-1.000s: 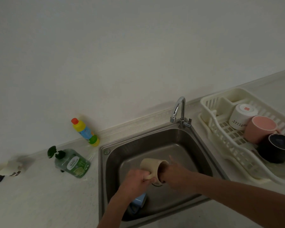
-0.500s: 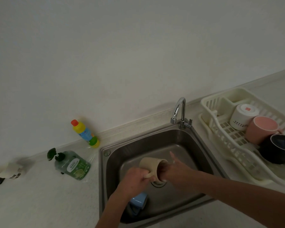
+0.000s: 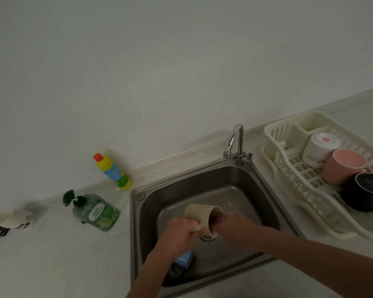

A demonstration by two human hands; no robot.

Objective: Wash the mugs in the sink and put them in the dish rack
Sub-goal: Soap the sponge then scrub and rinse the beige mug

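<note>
Two hands work over one steel sink (image 3: 267, 203) set in a pale countertop (image 3: 52, 265).

Far left, counter: a white and black item (image 3: 7, 222), blurred; dark characters on it, not readable.

Counter, left of sink: a green pump bottle (image 3: 96, 211) lying on its side, dark green pump head toward the wall; white oval label with print too small to read. Behind it, against the wall, a yellow bottle (image 3: 112, 169) with orange cap and blue label, leaning; label text not readable.

Sink basin, near front: a blue mug (image 3: 183, 260), partly hidden under the left forearm.

Sink, centre: a beige mug (image 3: 199, 214) held above the drain, tipped on its side, mouth toward the right. The left hand (image 3: 181, 231) has fingers curled round the handle, below and left of the body. The right hand (image 3: 233, 224) is at the mouth, some fingers reaching inside, one finger extended straight up beside the rim; whether the inner fingers grasp anything cannot be told.

Back rim of sink: a chrome faucet (image 3: 237, 143), curved spout.

Right of sink: a cream dish rack (image 3: 289, 168) holding three mugs, touching in a row: a white mug (image 3: 317, 151), upturned, small red square mark on its base, a band of dark marks near the rim, unreadable; a pink mug (image 3: 342, 166); a black mug (image 3: 364, 192).
</note>
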